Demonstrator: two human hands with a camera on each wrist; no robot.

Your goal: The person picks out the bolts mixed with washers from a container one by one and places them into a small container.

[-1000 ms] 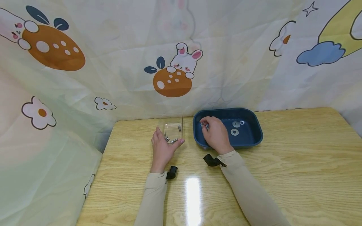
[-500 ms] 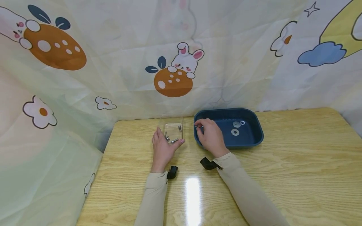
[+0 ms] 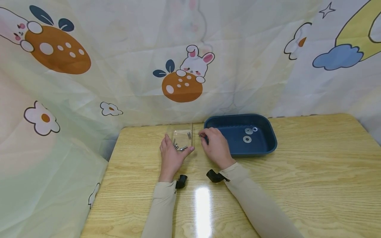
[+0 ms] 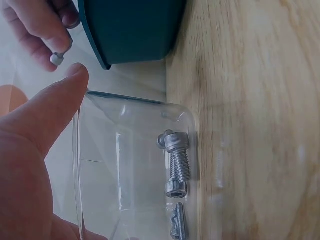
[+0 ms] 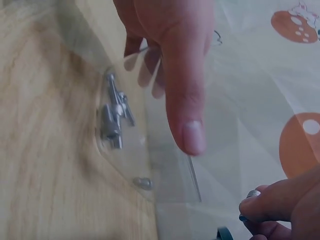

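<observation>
My left hand (image 3: 171,160) holds a clear plastic box (image 4: 135,150), thumb at one side of its rim and fingers at the other. Several silver socket-head bolts (image 4: 177,155) of differing sizes lie on the box's bottom. Between thumb and fingers, my right hand (image 3: 217,147) pinches a small silver bolt (image 5: 253,194), mostly covered by the fingertips. That hand is above the left edge of a dark blue tray (image 3: 238,152), just right of the box. In the tray lie flat washers (image 3: 247,139), grouped toward its right half.
Both containers stand on a wood-grain table (image 3: 321,172), near its back edge. A fabric curtain (image 3: 247,66) printed with rabbits and flowers hangs directly behind them. Black wrist mounts (image 3: 215,176) stick out beside both cuffs.
From inside the tray, my right hand has moved left over its edge toward the clear box, carrying the small bolt. My left hand has stayed on the box.
</observation>
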